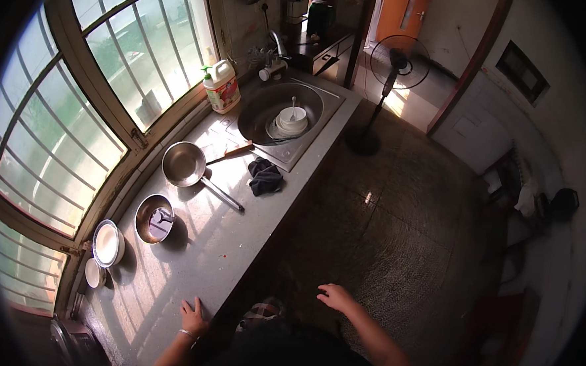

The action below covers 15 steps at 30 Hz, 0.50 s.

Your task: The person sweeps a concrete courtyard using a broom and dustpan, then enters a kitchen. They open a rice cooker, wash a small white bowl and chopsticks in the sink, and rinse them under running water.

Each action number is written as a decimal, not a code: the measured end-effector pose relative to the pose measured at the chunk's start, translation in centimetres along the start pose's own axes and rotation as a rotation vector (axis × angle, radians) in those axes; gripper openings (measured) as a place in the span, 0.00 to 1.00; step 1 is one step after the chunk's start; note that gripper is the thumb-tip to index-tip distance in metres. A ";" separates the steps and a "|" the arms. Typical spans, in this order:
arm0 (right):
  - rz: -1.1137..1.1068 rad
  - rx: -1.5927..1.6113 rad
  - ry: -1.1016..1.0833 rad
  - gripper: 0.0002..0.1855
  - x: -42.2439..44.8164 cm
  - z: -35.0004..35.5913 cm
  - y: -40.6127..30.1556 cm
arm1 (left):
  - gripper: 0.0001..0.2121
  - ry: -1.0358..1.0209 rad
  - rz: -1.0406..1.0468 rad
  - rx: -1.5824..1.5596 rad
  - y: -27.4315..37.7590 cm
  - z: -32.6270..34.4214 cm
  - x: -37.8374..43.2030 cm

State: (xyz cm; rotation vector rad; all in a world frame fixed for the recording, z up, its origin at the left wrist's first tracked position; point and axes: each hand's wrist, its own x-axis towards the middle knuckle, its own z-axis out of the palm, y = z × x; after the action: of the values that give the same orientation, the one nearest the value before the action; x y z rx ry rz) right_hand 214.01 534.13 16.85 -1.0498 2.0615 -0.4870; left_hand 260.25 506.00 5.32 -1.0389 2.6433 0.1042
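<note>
My left hand (193,319) rests on the grey countertop (204,263) near its front edge, fingers spread and nothing in them. A bracelet circles that wrist. Out over the dark floor hangs my right hand (334,298), empty, its fingers loosely apart. Ahead on the counter lies a metal saucepan (183,163) with a long handle. A wooden-handled utensil (235,151) lies between the pan and the sink, and a crumpled dark cloth (265,176) is beside it. Closer to me are a metal bowl (141,219) holding something dark, a rimmed white bowl (108,243) and a small cup (94,273).
Stacked white bowls (292,121) with a spoon sit in the steel sink (249,118), below the faucet (275,68). A pump-top detergent jug (222,89) stands by the barred window (141,51). A pedestal fan (397,64) stands on the floor (400,213) near the doorway.
</note>
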 end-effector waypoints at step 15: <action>-0.276 -0.266 -0.109 0.17 28.8 -27.0 -3.2 | 0.33 -0.305 -0.555 -0.244 7.2 -5.9 -0.5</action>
State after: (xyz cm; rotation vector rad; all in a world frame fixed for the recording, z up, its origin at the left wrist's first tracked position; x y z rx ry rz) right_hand 184.16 508.91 23.00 -1.4972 1.9293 -0.2867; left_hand 254.25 510.65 10.78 -1.6484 2.0261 0.4304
